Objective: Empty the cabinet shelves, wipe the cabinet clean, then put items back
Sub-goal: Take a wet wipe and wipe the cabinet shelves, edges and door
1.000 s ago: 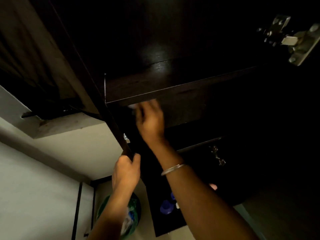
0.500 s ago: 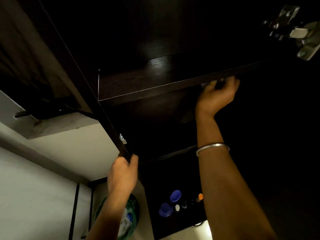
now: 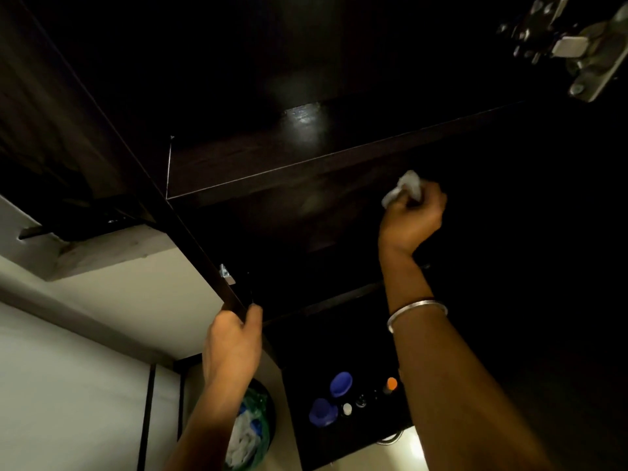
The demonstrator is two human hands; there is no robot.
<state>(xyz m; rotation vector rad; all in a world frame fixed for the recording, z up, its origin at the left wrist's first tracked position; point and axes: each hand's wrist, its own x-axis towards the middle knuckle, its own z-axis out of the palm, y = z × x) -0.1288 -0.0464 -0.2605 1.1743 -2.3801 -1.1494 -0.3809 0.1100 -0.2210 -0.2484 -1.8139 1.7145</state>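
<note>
White crumpled cloth is sitting bunched in the right hand at three o'clock, against the dark wooden cabinet shelf. Left hand is gripping the cabinet's side panel edge; the interior is fading into blackness.

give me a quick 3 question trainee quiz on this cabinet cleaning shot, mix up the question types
1. True or false: the right hand holds a white cloth up under the dark shelf.
2. What does the left hand have its grip on?
A. the metal hinge
B. the cabinet's side panel edge
C. a blue-capped bottle
3. Fill in: the wrist of the right arm wears a silver ____.

Key
1. True.
2. B, the side panel edge; the hinge is at the upper right, and the blue-capped bottles stand far below.
3. Bangle.
</note>
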